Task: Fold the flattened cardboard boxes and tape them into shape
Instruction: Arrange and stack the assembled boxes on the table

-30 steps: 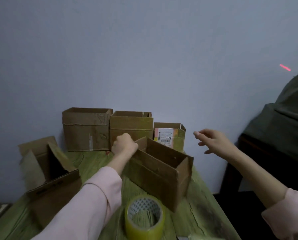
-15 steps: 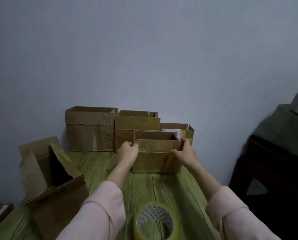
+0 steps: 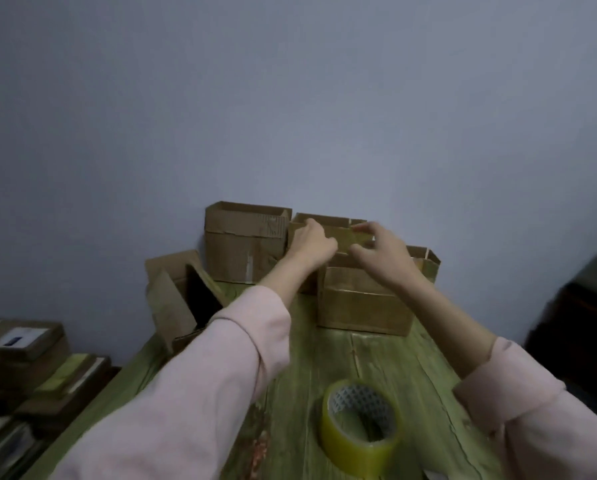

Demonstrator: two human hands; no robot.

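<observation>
Three open cardboard boxes stand along the wall: a large one (image 3: 245,244), a middle box (image 3: 342,235) and a small one (image 3: 430,266). A low taped box (image 3: 363,306) stands in front of them on the green wooden table (image 3: 307,358), with no hand on it. My left hand (image 3: 311,242) grips the middle box's front wall at its left corner. At the right end of that wall my right hand (image 3: 382,251) pinches it, fingers on top and thumb in front. A roll of clear tape (image 3: 359,424) lies near me.
Another folded box (image 3: 182,299) lies tipped on its side at the table's left edge. Left of the table is a stack of flat parcels and boards (image 3: 20,348). Dark furniture (image 3: 584,323) stands at the right. The wall is close behind the boxes.
Both hands set the low box down in front of the back row and let go of it. They have risen to the middle box behind it. The camera tilted down and right.
</observation>
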